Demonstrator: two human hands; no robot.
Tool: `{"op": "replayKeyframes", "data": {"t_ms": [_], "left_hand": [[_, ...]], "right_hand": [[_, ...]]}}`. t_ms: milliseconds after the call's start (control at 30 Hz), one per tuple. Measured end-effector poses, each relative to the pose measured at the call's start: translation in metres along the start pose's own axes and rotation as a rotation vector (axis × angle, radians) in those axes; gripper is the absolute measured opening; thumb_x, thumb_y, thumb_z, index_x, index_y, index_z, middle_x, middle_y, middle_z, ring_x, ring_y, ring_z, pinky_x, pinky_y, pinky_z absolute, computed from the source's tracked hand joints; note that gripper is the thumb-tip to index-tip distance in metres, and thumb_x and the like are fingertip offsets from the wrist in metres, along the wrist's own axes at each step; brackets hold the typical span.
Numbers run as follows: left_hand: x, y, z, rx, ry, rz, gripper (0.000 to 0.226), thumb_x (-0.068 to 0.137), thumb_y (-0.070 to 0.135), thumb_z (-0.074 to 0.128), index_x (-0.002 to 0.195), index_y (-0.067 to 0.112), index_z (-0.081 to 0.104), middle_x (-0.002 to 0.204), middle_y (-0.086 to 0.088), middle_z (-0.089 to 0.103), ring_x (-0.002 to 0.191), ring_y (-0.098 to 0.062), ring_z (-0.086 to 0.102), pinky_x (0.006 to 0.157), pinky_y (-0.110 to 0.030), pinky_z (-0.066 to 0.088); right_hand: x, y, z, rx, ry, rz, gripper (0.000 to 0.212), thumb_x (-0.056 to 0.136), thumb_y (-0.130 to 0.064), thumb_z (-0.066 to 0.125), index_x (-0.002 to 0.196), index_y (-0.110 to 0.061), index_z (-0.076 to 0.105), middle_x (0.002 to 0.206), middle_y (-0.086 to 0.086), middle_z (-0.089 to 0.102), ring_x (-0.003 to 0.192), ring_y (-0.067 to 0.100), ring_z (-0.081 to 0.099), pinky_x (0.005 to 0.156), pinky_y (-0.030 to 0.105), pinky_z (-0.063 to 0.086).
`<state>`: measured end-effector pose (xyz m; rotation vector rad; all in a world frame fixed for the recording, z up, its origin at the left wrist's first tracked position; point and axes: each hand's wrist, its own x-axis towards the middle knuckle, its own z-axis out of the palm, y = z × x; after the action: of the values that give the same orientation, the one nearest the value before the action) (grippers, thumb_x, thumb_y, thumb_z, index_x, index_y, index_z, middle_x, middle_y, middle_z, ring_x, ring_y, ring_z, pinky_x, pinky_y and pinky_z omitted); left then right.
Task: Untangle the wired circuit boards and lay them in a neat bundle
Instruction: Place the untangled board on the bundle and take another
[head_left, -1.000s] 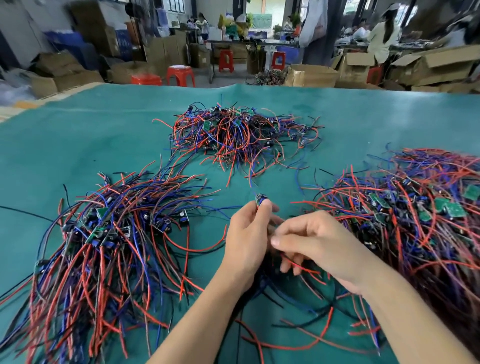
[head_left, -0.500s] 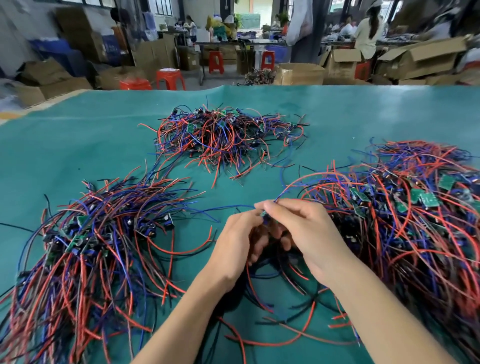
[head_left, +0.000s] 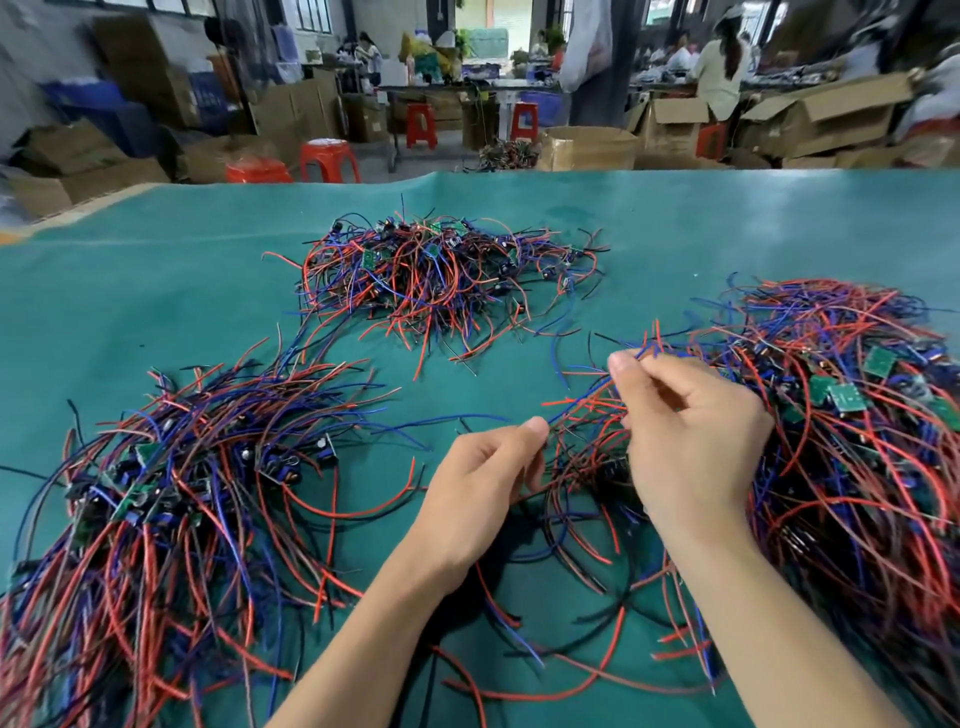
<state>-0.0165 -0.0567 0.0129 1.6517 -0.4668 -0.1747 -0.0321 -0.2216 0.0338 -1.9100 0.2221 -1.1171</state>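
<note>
My hands now apart: right hand lifts pinched wires, left hand grips small tangle. Advice: draw slowly, steady tangle on worktop.

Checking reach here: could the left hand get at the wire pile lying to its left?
Probably yes: the left hand pinches wires beside the left pile of red, blue and black wired boards, with nothing between.
</note>
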Motion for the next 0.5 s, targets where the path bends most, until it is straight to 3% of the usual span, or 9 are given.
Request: {"op": "replayKeyframes", "data": {"t_ms": [133,200,267,333,400,500], "left_hand": [[0.001,0.000,0.002,-0.006,0.002,0.007,0.047,0.096,0.043,0.048,0.056,0.025,0.032,0.056,0.012,0.028,0.052,-0.008,0.022,0.048,-0.020,0.021],[0.000,0.001,0.003,-0.025,-0.001,0.011,0.045,0.097,0.039,0.048,0.059,0.025,0.029,0.056,0.011,0.027,0.051,-0.008,0.021,0.047,-0.018,0.022],[-0.001,0.002,0.001,-0.019,-0.002,0.016,0.045,0.098,0.037,0.047,0.059,0.024,0.029,0.054,0.012,0.025,0.048,-0.007,0.020,0.045,-0.016,0.020],[-0.001,0.004,0.001,-0.014,0.012,0.007,0.046,0.096,0.040,0.046,0.055,0.023,0.032,0.052,0.012,0.025,0.047,-0.008,0.019,0.045,-0.017,0.019],[-0.001,0.004,0.000,-0.042,0.057,-0.043,0.051,0.095,0.043,0.046,0.049,0.022,0.035,0.051,0.011,0.024,0.046,-0.008,0.018,0.044,-0.020,0.018],[0.000,0.002,-0.002,-0.129,0.086,-0.088,0.055,0.103,0.040,0.045,0.050,0.023,0.036,0.051,0.012,0.021,0.044,-0.008,0.016,0.039,-0.018,0.015]], "right_hand": [[0.015,0.004,-0.013,0.074,0.101,0.156,0.031,0.092,-0.038,0.069,0.074,-0.013,0.071,0.053,-0.003,0.058,0.051,0.027,0.057,0.058,0.052,0.052],[0.015,0.001,-0.014,0.229,0.109,0.269,0.030,0.095,-0.029,0.069,0.068,-0.016,0.070,0.049,-0.002,0.058,0.043,0.017,0.053,0.048,0.039,0.048],[0.013,-0.006,-0.011,0.496,0.103,0.401,0.025,0.099,-0.016,0.066,0.074,-0.015,0.071,0.054,-0.004,0.062,0.047,0.009,0.057,0.046,0.026,0.049],[0.012,-0.012,-0.008,0.748,0.118,0.546,0.022,0.102,-0.010,0.061,0.082,-0.005,0.068,0.063,0.001,0.068,0.056,0.011,0.066,0.057,0.020,0.055],[0.012,-0.017,-0.006,0.885,0.143,0.645,0.019,0.103,-0.011,0.059,0.088,-0.002,0.065,0.078,0.011,0.071,0.068,0.017,0.073,0.072,0.024,0.060],[0.003,-0.026,0.005,0.836,0.107,0.650,0.014,0.100,-0.008,0.063,0.109,0.003,0.062,0.094,0.016,0.065,0.082,0.022,0.072,0.088,0.033,0.060]]}}
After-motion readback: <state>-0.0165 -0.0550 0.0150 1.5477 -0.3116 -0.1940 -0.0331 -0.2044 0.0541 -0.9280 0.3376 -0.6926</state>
